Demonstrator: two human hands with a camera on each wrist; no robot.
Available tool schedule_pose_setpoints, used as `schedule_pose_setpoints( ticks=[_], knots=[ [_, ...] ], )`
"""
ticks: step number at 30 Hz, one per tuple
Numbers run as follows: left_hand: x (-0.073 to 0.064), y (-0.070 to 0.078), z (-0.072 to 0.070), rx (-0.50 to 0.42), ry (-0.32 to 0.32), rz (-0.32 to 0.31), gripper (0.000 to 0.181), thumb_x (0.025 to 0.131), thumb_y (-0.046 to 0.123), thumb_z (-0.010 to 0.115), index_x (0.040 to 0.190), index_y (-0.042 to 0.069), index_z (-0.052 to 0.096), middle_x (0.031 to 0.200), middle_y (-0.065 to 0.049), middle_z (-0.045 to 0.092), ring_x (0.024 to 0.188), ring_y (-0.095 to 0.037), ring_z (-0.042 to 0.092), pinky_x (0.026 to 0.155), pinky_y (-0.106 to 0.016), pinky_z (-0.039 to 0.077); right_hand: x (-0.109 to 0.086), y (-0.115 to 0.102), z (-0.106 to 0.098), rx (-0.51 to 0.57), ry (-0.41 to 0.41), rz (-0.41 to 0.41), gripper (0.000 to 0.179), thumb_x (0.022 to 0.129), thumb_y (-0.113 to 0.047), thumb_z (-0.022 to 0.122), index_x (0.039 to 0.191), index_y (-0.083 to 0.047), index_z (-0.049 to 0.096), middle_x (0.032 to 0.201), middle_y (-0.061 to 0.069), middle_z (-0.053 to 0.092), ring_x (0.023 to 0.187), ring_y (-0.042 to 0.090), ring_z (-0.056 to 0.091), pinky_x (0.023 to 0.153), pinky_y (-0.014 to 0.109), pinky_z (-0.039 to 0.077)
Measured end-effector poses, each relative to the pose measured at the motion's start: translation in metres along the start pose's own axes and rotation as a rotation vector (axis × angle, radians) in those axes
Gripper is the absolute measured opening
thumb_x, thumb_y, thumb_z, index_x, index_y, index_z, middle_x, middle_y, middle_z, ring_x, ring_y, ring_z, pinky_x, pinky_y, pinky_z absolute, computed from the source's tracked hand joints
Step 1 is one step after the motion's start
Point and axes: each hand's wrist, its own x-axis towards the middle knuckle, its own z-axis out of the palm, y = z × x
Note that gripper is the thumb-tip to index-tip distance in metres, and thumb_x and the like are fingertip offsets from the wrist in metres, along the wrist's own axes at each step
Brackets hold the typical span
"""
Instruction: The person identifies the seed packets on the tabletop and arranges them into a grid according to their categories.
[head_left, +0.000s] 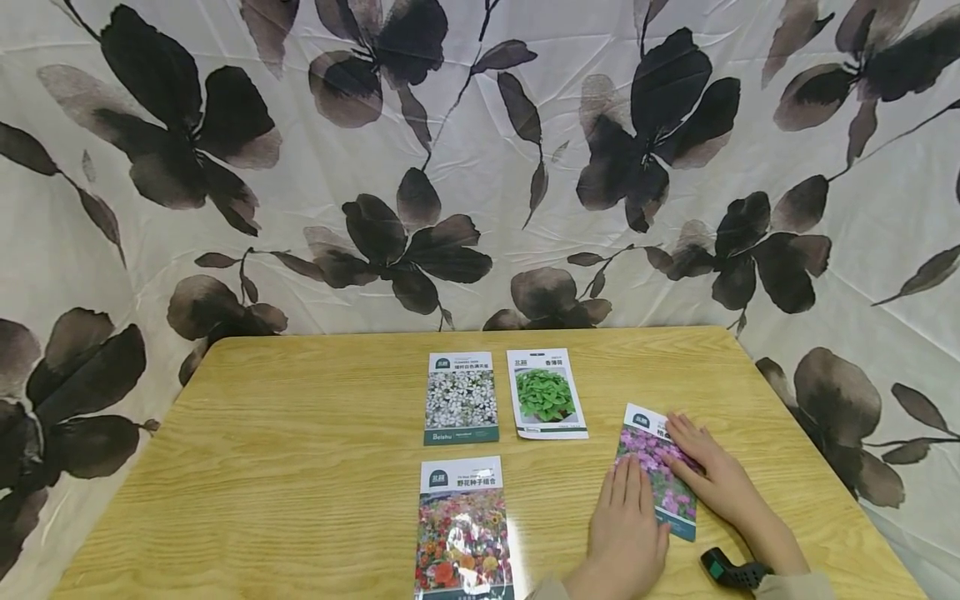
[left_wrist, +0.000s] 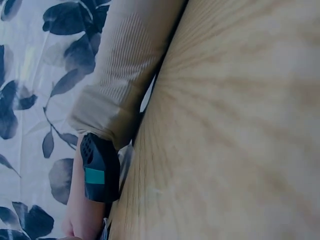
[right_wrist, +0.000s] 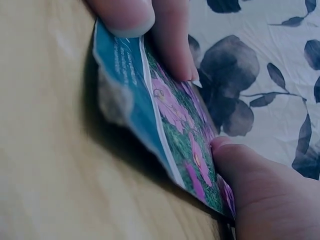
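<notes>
A seed packet with pink flowers (head_left: pixel 678 500) and a teal lower band lies tilted at the right of the table. My left hand (head_left: pixel 626 525) rests its straight, close-together fingers on the packet's left side. On its right edge lies my right hand (head_left: pixel 712 475), palm down, fingers extended. Seen in the right wrist view, the packet (right_wrist: pixel 172 115) has its teal end slightly raised and wavy, with fingers (right_wrist: pixel 172 40) at the top and another digit at the right touching it. The left wrist view shows a sleeved arm and wristband (left_wrist: pixel 101 170), not the packet.
Left of my hands lie a white-flower packet (head_left: pixel 461 400), a green-leaf packet (head_left: pixel 546 396) and a mixed-flower packet (head_left: pixel 463 533), cut by the frame's bottom edge. The wooden table (head_left: pixel 300 467) meets a floral cloth (head_left: pixel 480 150) behind. A black wrist device (head_left: pixel 733 572) sits at my right wrist.
</notes>
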Motion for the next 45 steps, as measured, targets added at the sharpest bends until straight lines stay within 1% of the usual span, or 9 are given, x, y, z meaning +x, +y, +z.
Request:
schedule_pose_setpoints(
  ticks=[4,8,16,20,22,25,32,36,45],
  knots=[
    [-0.006,0.005,-0.003,0.007,-0.052,-0.032,0.070,0.102,0.058,0.031,0.154,0.013,0.037,0.161,-0.008,0.026,0.149,-0.022,0.020,0.119,-0.036,0.019,-0.003,-0.004,0.001,0.018,-0.002,-0.011,0.056,0.097,-0.022,0.065,0.145,0.002,0.048,0.150,0.023,0.042,0.146,0.029,0.029,0.117,0.018,0.003],
    [-0.012,0.009,-0.004,0.019,-0.063,-0.065,0.070,0.101,0.060,0.032,0.153,0.015,0.038,0.161,-0.007,0.027,0.149,-0.019,0.021,0.119,-0.035,0.019,-0.005,-0.007,0.003,0.032,0.002,-0.034,0.056,0.096,-0.020,0.066,0.145,0.000,0.048,0.149,0.021,0.043,0.147,0.017,0.025,0.116,0.015,0.003],
    [-0.022,0.014,0.003,0.037,-0.013,-0.104,0.070,0.099,0.062,0.036,0.152,0.016,0.042,0.159,-0.006,0.031,0.147,-0.018,0.025,0.118,-0.034,0.021,-0.008,-0.012,0.006,0.029,0.017,-0.088,0.056,0.094,-0.018,0.068,0.145,-0.001,0.049,0.148,0.021,0.046,0.146,0.010,0.025,0.115,0.012,0.005],
    [-0.027,0.017,0.007,0.069,0.033,-0.122,0.068,0.098,0.063,0.039,0.149,0.018,0.047,0.156,-0.004,0.037,0.145,-0.017,0.030,0.117,-0.033,0.022,-0.011,-0.013,0.008,0.028,0.006,-0.082,0.057,0.094,-0.018,0.068,0.145,-0.001,0.049,0.149,0.019,0.045,0.147,0.008,0.024,0.115,0.012,0.004],
    [-0.029,0.018,0.007,0.079,0.037,-0.124,0.066,0.098,0.062,0.040,0.148,0.020,0.048,0.155,-0.002,0.038,0.145,-0.016,0.030,0.117,-0.032,0.022,-0.012,-0.014,0.008,0.029,0.002,-0.077,0.057,0.094,-0.019,0.068,0.145,-0.001,0.049,0.149,0.019,0.045,0.147,0.007,0.023,0.115,0.012,0.004],
    [-0.032,0.017,0.011,0.093,0.083,-0.111,0.064,0.097,0.061,0.043,0.145,0.021,0.051,0.152,0.000,0.042,0.143,-0.015,0.033,0.117,-0.031,0.021,-0.013,-0.018,0.009,0.030,0.010,-0.079,0.057,0.094,-0.018,0.068,0.145,-0.001,0.049,0.149,0.019,0.045,0.147,0.007,0.023,0.115,0.012,0.004],
    [-0.044,0.006,0.021,0.103,0.282,-0.029,0.063,0.091,0.059,0.057,0.135,0.015,0.061,0.143,-0.005,0.052,0.135,-0.018,0.045,0.110,-0.030,0.032,-0.017,-0.023,0.014,0.030,0.014,-0.092,0.058,0.093,-0.018,0.070,0.145,-0.002,0.050,0.149,0.019,0.045,0.146,0.008,0.025,0.115,0.012,0.005],
    [-0.049,0.001,0.025,0.072,0.367,0.013,0.062,0.086,0.056,0.065,0.130,0.012,0.065,0.139,-0.008,0.056,0.131,-0.020,0.050,0.106,-0.030,0.038,-0.020,-0.025,0.016,0.027,0.009,-0.098,0.058,0.092,-0.017,0.070,0.145,-0.003,0.049,0.149,0.018,0.045,0.147,0.009,0.025,0.115,0.013,0.004],
    [-0.057,-0.005,0.033,0.054,0.483,0.053,0.063,0.080,0.054,0.071,0.125,0.009,0.068,0.135,-0.011,0.060,0.128,-0.022,0.054,0.104,-0.031,0.042,-0.024,-0.032,0.019,0.030,0.011,-0.121,0.059,0.092,-0.017,0.071,0.145,-0.004,0.049,0.149,0.017,0.046,0.146,0.006,0.024,0.116,0.014,0.005]
  ],
)
